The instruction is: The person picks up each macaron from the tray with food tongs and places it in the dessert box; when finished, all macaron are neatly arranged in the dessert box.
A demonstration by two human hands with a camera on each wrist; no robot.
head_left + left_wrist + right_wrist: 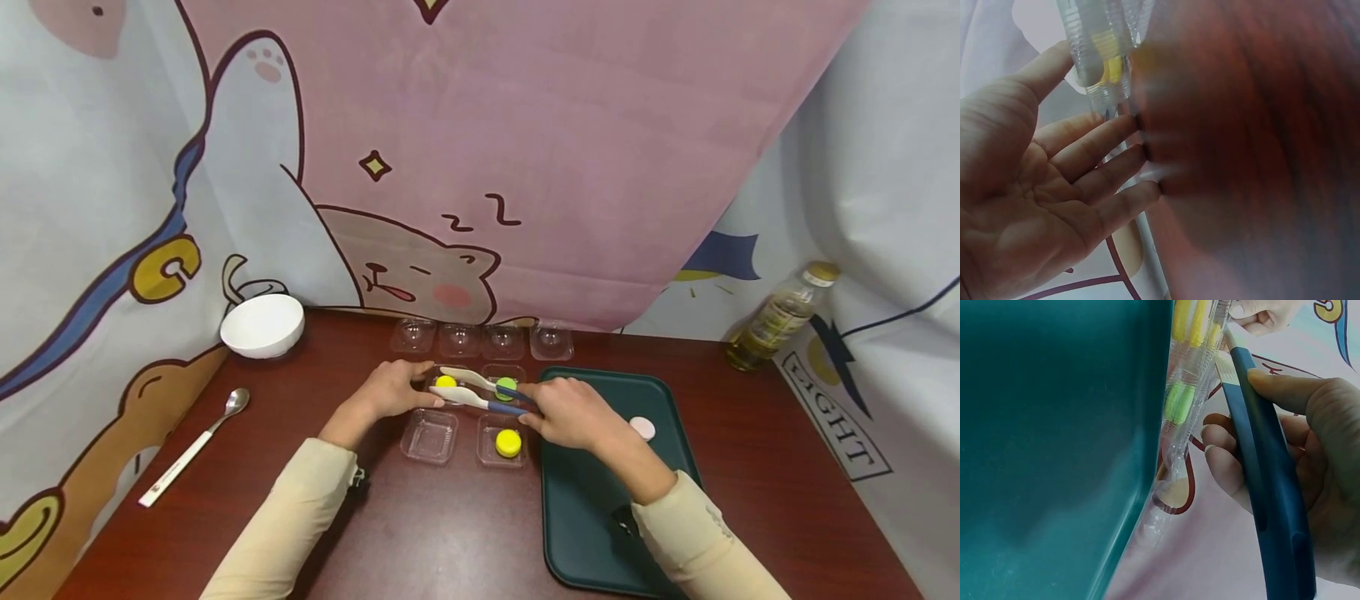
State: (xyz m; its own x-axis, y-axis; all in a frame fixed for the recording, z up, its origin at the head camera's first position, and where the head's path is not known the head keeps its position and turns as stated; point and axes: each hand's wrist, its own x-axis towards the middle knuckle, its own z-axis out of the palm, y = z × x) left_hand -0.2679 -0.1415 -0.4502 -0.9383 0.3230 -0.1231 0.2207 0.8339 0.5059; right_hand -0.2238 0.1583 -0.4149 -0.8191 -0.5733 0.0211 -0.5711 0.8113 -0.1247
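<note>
My left hand (386,392) holds the left side of a clear plastic box with thumb and index finger; its other fingers extend loosely in the left wrist view. A yellow macaron (446,382) sits in that box. My right hand (573,411) grips tongs (1266,462) by their blue handles. The pale tong arms reach left, one on each side of the yellow macaron; whether they touch it I cannot tell. Beneath the tongs, a green macaron (506,388) lies in the neighbouring box. Another yellow macaron (508,443) is in the front right box (487,460).
An empty clear box (430,437) stands front left, with raised clear lids (461,340) behind. To the right lies a dark green tray (585,533) with a pale pink macaron (642,428). A white bowl (264,327), spoon (195,447) and oil bottle (780,321) stand farther out.
</note>
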